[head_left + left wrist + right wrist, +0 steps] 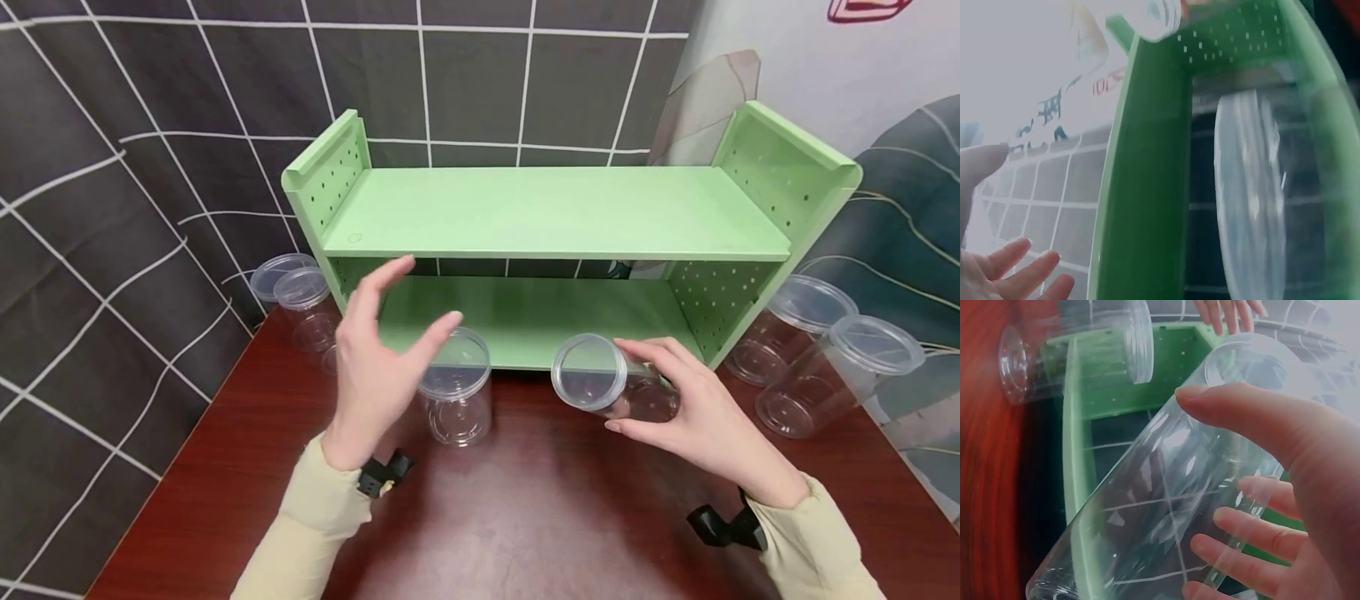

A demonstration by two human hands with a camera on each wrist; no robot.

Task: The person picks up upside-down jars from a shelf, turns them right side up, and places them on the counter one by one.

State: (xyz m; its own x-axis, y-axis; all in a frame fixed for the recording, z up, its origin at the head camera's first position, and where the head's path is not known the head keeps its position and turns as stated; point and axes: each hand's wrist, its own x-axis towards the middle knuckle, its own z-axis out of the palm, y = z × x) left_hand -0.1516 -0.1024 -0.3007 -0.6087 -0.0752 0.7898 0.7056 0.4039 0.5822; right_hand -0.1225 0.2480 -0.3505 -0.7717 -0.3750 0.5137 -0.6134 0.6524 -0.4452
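A clear lidded plastic jar (645,398) is gripped by my right hand (697,408) in front of the green shelf's lower board. It is tilted, its lid leaning left. In the right wrist view, the thumb crosses the jar (1147,506) near its lid and the fingers show through the clear wall. My left hand (378,367) is raised with thumb and fingers spread, holding nothing. Just right of it, a second clear jar (459,412) stands upright on the table before the shelf; its lid (1249,200) is blurred in the left wrist view.
The green two-tier shelf (555,212) stands at the back of the dark red wooden table (495,533). Two lidded jars (817,375) stand to its right, and more jars (303,292) to its left. A dark gridded cloth (480,92) hangs behind.
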